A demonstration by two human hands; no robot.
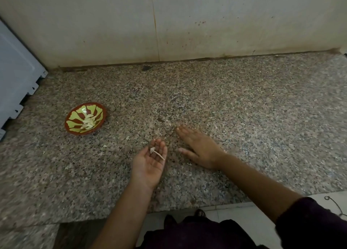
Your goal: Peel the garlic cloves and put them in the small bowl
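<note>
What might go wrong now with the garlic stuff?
The garlic stalk only lies loose on the open left hand, so it may slip off onto the counter. The right hand lies flat on the counter; a careless sweep might flick the white scrap toward the bowl of peeled cloves.

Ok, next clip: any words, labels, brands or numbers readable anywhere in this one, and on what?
None: no text can be read in this view.
The small bowl carries only a red and yellow-green pattern, no lettering.
The white panel at the left edge, the wall and the speckled counter show no print.
</note>
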